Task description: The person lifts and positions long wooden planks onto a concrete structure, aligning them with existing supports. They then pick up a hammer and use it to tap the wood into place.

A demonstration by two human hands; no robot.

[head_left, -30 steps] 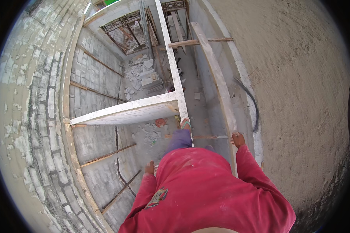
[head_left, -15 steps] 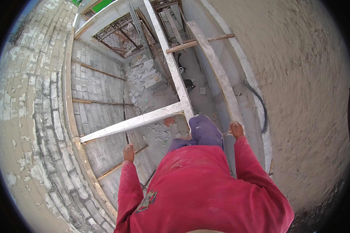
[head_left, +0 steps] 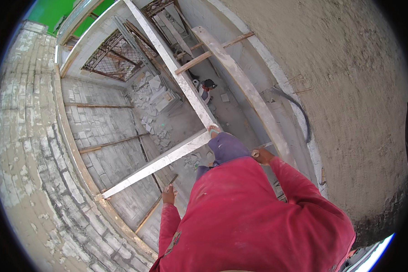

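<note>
Well, my sandalled foot (head_left: 214, 130) was planted on the white wall top (head_left: 167, 61), right by the spot where the white cross wall (head_left: 158, 158) met it. My right hand (head_left: 262, 155) was loosely curled at my side, just beside the lower stretch of the long plank (head_left: 258, 106); whether it gripped or touched anything, I couldn't tell. That plank ran away from me on my right, its far end lying over 1 shorter timber (head_left: 192, 63) set crosswise. My left hand (head_left: 168, 195) was partly open, fingers a little apart and nothing visible in it, near a thin wooden pole (head_left: 149, 214) in the space below. Ahead on the left, broken tile pieces (head_left: 147, 88) were strewn beside a stack of slabs (head_left: 168, 102). Down between the white wall top and the plank was 1 co-worker (head_left: 207, 87) in a dark cap. A black hose (head_left: 301, 113) curved beyond the plank, near the rough grey wall (head_left: 349, 104).
</note>
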